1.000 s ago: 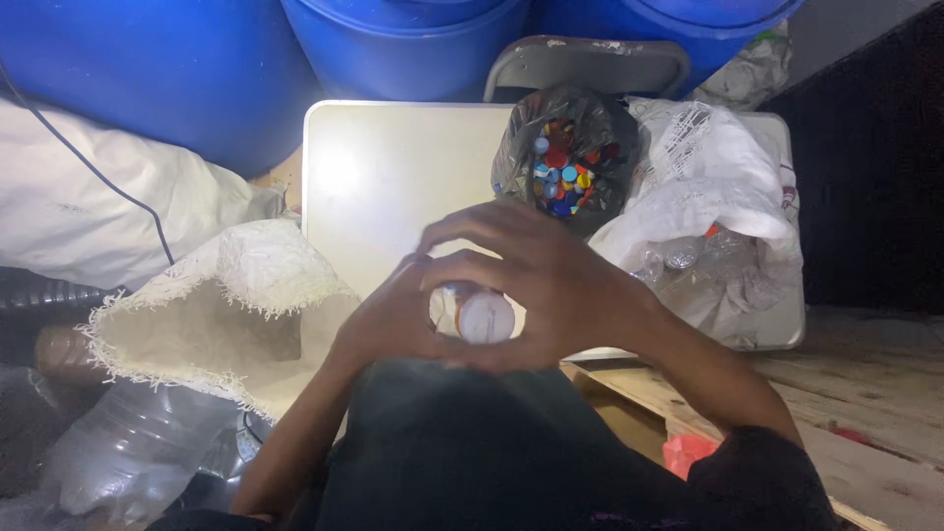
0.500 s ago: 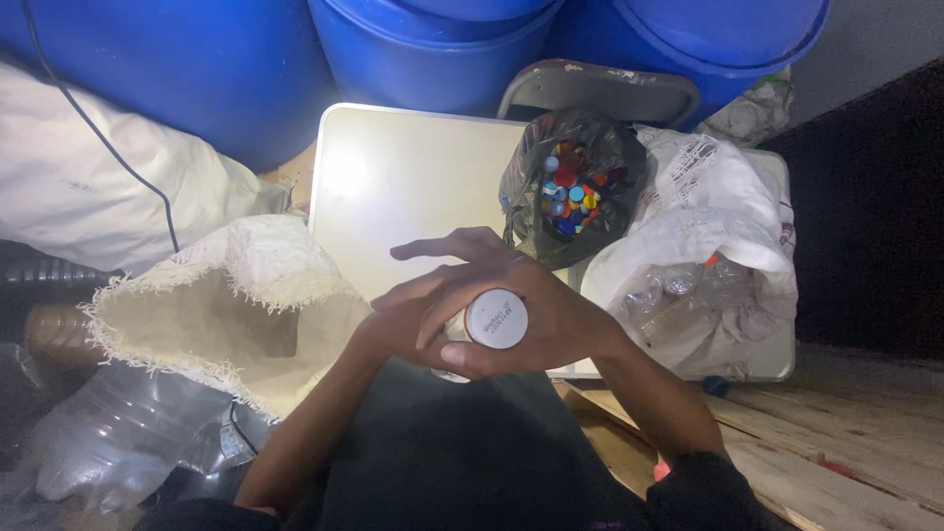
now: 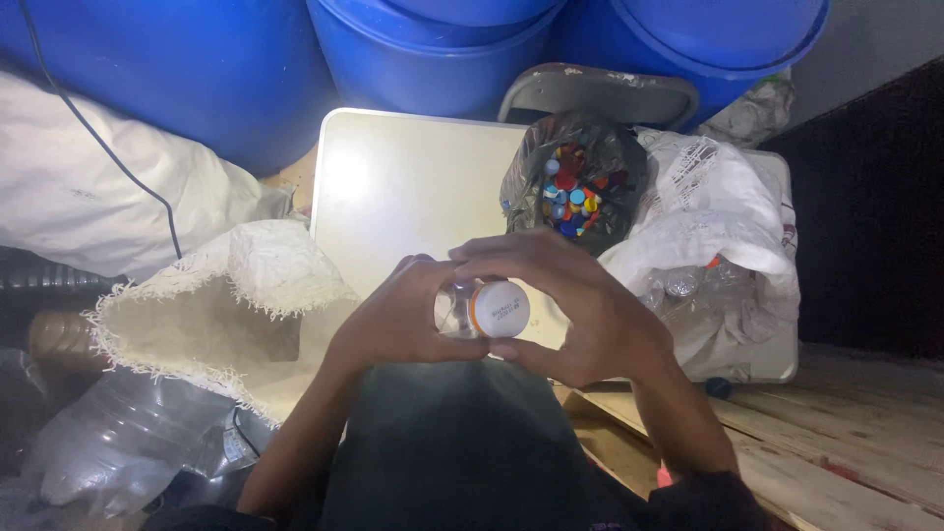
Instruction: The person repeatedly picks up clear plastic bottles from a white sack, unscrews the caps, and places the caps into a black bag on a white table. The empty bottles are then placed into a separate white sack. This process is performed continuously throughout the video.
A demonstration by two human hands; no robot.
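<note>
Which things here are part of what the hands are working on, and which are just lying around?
In hand:
left hand
right hand
clear plastic bottle with white cap
dark bag of coloured bottle caps

Lying about:
blue plastic barrels
frayed white woven sack
white tray table

White cap [image 3: 499,309] — blue barrels [image 3: 433,49] — multicoloured caps [image 3: 572,191].

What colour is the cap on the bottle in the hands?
The cap is white with an orange ring under it, seen in the head view.
</note>
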